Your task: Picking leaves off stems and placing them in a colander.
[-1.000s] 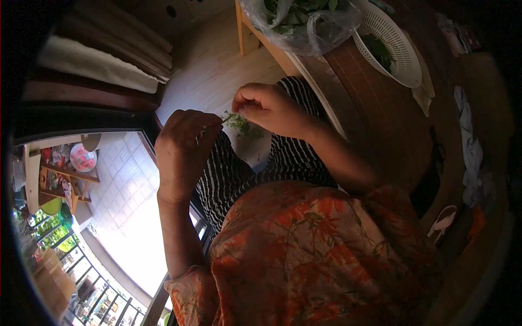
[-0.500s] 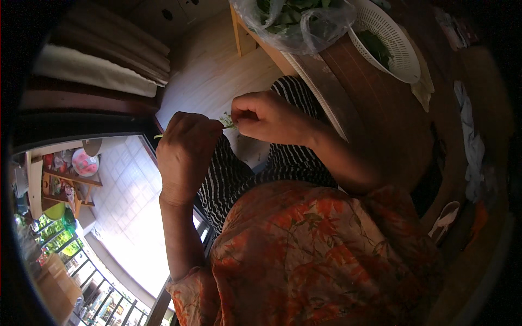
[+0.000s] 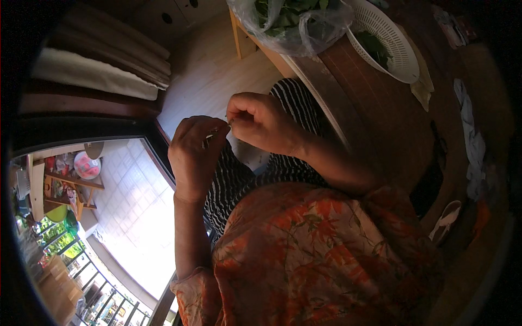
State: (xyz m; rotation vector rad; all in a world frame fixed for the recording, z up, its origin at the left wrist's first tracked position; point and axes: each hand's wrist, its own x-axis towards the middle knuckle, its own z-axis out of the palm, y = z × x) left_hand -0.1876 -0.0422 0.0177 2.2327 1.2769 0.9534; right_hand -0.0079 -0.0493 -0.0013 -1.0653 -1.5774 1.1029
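My left hand (image 3: pixel 194 149) and my right hand (image 3: pixel 260 120) meet fingertip to fingertip above my lap, both closed in a pinch. A short, pale green plant stem (image 3: pixel 210 137) shows among the left fingers. Its other end reaches the right fingertips, which largely cover it. Beyond the right hand, a clear plastic bag (image 3: pixel 310 33) of green leaves sits on a brown table. Beside the bag stands a white slotted basket (image 3: pixel 399 46) with some green leaves (image 3: pixel 373 48) at its bottom.
The brown table (image 3: pixel 353 70) runs along my right, its edge near my right forearm. Dark curtains with a cream fold (image 3: pixel 98 73) hang at the far left. Below them a doorway opens onto bright tiles (image 3: pixel 133 201), a wooden rack (image 3: pixel 76 187) and a railing (image 3: pixel 103 288).
My left hand has shifted slightly right, bringing the fingertips together. The stem end that stuck out left of it and the small leaves by my right hand no longer show.
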